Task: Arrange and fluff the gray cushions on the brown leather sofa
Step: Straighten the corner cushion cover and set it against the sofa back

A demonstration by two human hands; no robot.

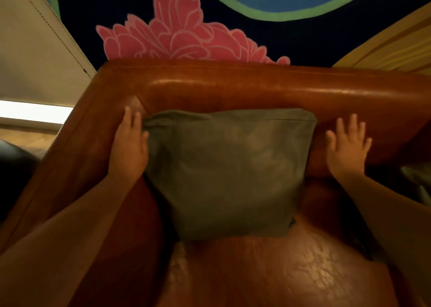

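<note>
The square gray fabric cushion [227,173] is propped against the brown leather sofa [233,89] backrest in its corner. The left hand [129,148] is laid flat against its edge, fingers straight; the right hand [347,145] is spread wide, nothing held. With uneven patting it could probably be tipped forward.

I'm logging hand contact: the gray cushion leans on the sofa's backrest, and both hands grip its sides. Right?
Not quite. In the head view only the left hand touches the gray cushion; the right hand is open beside it, apart. The cushion does lean on the sofa.
</note>
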